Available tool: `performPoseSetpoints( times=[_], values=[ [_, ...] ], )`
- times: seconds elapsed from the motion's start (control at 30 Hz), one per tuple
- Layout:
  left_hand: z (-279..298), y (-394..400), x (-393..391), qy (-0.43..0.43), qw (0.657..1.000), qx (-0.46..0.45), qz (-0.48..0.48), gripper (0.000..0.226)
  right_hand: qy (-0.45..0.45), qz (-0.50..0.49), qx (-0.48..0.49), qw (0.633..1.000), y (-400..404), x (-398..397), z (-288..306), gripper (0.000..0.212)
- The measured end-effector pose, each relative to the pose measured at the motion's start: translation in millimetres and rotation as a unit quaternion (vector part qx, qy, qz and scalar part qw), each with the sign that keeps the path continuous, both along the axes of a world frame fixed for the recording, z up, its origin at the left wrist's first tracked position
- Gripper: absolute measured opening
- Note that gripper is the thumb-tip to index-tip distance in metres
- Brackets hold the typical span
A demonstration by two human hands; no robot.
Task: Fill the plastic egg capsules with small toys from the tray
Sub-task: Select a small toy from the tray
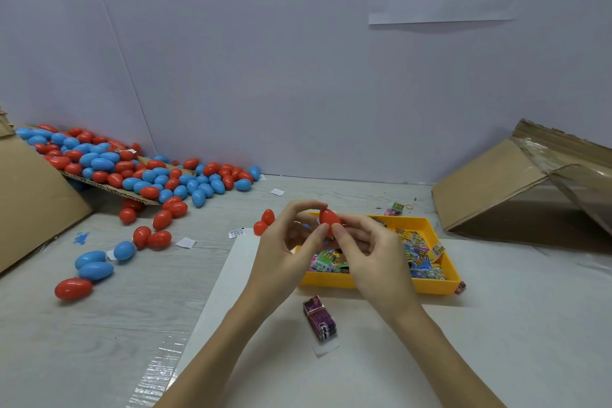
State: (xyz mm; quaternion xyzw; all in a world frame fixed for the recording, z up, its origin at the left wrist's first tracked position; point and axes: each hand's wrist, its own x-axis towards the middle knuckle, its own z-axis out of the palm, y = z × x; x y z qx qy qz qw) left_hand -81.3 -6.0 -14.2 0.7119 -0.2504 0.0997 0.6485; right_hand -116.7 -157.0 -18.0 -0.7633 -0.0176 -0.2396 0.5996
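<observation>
A red egg capsule (329,219) is held in the air above the yellow tray (381,285). My left hand (291,242) and my right hand (371,248) both pinch it, thumbs meeting at its near side. The egg looks closed. The tray holds several small colourful toy packets (419,252); my hands hide part of them. A pile of red and blue egg capsules (145,172) spills from cardboard at the far left. More loose eggs (96,270) lie on the table to my left.
A small purple toy box (319,318) lies on white paper in front of the tray. Two red eggs (264,222) sit just left of my hands. A tipped cardboard box (530,182) stands at the right. Another cardboard flap (29,202) leans at the far left.
</observation>
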Motion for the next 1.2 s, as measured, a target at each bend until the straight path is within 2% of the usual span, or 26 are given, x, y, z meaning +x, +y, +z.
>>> performPoseSetpoints(
  times=[0.1,0.2,0.27,0.33,0.4,0.5,0.6,0.7,0.8,0.93,1.1,1.13,1.2],
  values=[
    [-3.1,0.6,1.1,-0.042,0.998,0.047,-0.009,0.042,0.02,0.011,0.019,1.0,0.7,-1.4,1.2,0.018],
    [-2.3,2.0,-0.2,-0.047,0.995,0.08,-0.037,0.047,0.024,0.03,-0.006,0.999,0.8,-1.7,0.3,0.02],
    [-2.6,2.1,1.0,-0.044,0.996,0.082,-0.008,0.041,0.014,0.044,-0.019,0.999,0.1,-0.4,-0.6,0.025],
    [-1.5,3.2,4.6,0.007,0.997,0.068,0.032,0.03,0.007,0.045,-0.031,0.999,-1.9,1.2,-2.2,0.028],
    [-1.2,6.4,9.6,0.059,0.996,0.043,0.057,0.023,-0.018,0.003,-0.122,0.992,-7.8,3.5,-6.0,0.02],
    [1.2,10.7,11.7,0.081,0.994,0.008,0.07,0.022,-0.035,-0.013,-0.29,0.956,-16.2,5.2,-8.7,0.017],
    [1.3,11.0,11.8,0.068,0.995,0.023,0.076,0.02,-0.004,0.056,-0.364,0.93,-15.7,5.0,-10.6,0.029],
    [-0.7,10.3,12.1,0.069,0.994,0.031,0.081,0.019,0.011,0.054,-0.442,0.896,-11.7,6.2,-13.6,0.043],
    [-0.2,10.2,10.3,0.07,0.994,0.027,0.083,0.018,0.021,0.044,-0.436,0.899,-11.2,6.6,-11.7,0.042],
    [3.1,11.0,11.9,0.096,0.992,0.011,0.077,0.018,-0.035,-0.015,-0.33,0.943,-13.2,4.0,-7.3,0.014],
    [4.6,7.5,7.3,0.145,0.988,-0.012,0.058,0.027,-0.035,-0.055,-0.267,0.961,-14.7,3.4,-4.8,0.02],
    [3.7,5.7,6.2,0.138,0.988,-0.008,0.063,0.03,-0.031,-0.059,-0.263,0.962,-14.1,3.5,-5.2,0.023],
    [-1.3,2.6,6.0,0.084,0.991,0.056,0.093,0.038,-0.028,-0.068,-0.254,0.965,-11.8,3.6,-5.8,0.026]
  ],
)
